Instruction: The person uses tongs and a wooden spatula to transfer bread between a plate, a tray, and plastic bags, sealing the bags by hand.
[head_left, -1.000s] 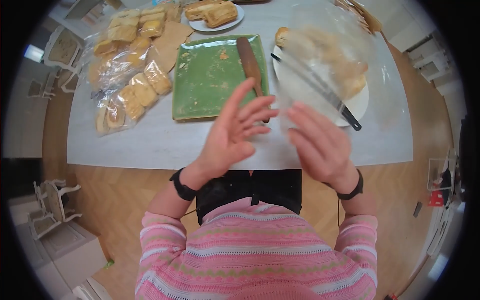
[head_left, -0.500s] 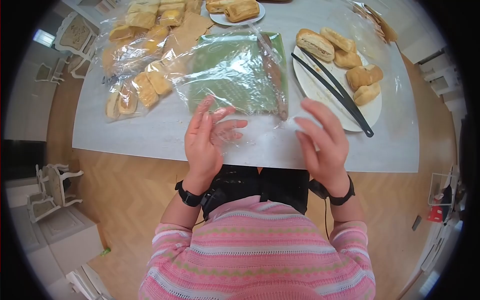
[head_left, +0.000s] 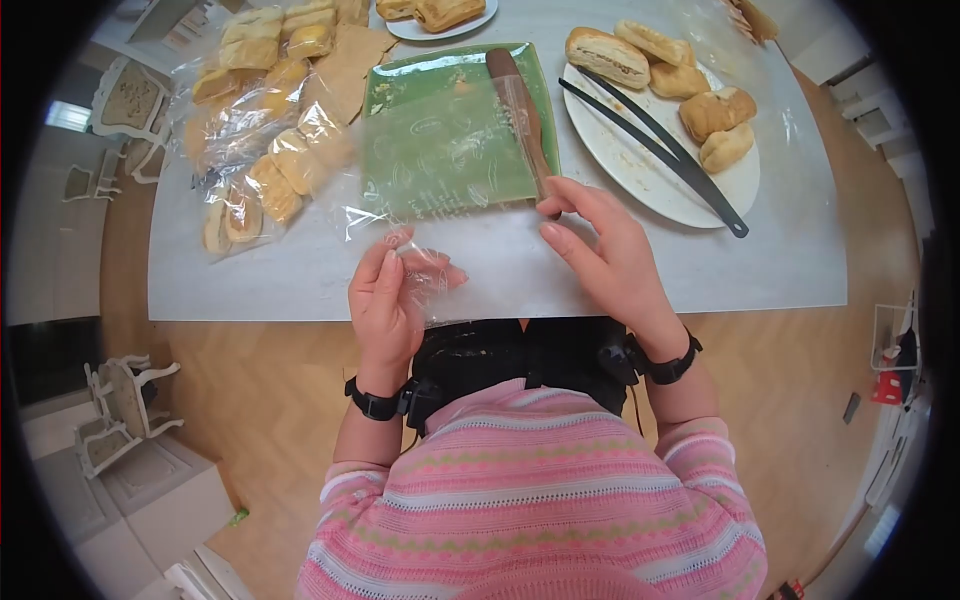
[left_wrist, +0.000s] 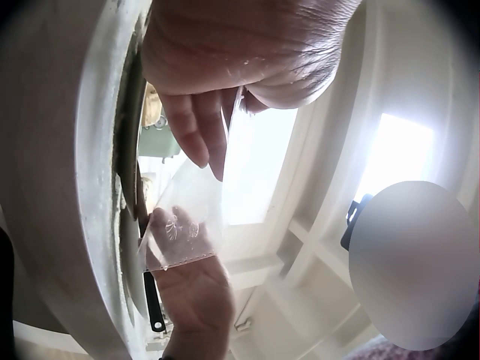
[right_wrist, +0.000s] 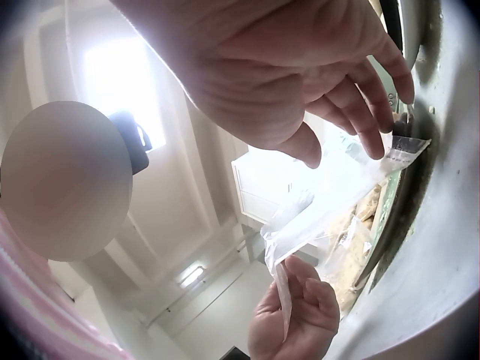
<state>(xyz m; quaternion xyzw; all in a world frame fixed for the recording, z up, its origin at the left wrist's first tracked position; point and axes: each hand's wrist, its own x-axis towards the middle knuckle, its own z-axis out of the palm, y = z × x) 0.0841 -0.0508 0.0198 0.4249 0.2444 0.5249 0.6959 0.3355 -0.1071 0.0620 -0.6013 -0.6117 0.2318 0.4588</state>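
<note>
My left hand pinches one edge of a clear plastic bag printed with white lettering. The bag spreads above a square green plate and overlaps its lower part in the head view. A brown wooden spatula lies along the plate's right side, its handle past the near edge. Beside that handle is my right hand, thumb and fingers apart. In the right wrist view, the bag stretches from my left hand up to just below my right fingers.
To the right, a white plate bears several bread rolls and black tongs. Bagged bread pieces crowd the left side beside brown paper. Pastries sit on a small plate at the back.
The plastic bag has come from over the white plate at right to above the green plate. My left hand now pinches its edge, and my right hand has moved up toward the spatula handle.
</note>
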